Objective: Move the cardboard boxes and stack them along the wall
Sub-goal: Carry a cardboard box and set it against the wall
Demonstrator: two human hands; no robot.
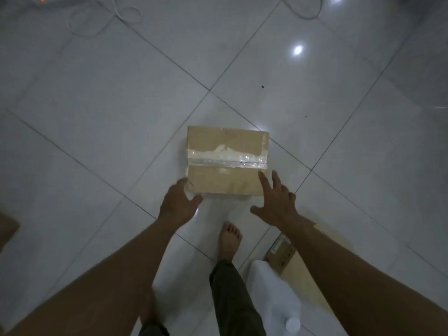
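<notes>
Nearest, low R of view: white plastic container (274, 287) w/ round cap (292, 323), lying against a second carton (282, 257) that has a printed label. The carton is partly hidden by the R forearm. Can't tell if the container sits in it or just beside it, or what either holds.

Dark trouser leg (232, 294) and bare foot (229, 238) stand on the tiled floor (97, 117), btwn the two forearms.

A little farther, both arms reach fwd. L hand (179, 202): fingers loosely apart, gripping nothing, fingertips at the near L corner of the cardboard box (228, 161), seemingly touching it. R hand (276, 204): fingers spread wide, thumb out to the side, index finger over the box's near R corner. Contact there unclear.

The box lies flat on the floor, mid-view, just ahead of the foot and over a diagonal tile seam. Flaps closed, sealed w/ a clear tape strip (228, 158) running L to R across the top, so contents not visible.

Far end: pale cables (104, 20) looped on the floor at the top, light spots reflecting off the tiles.
</notes>
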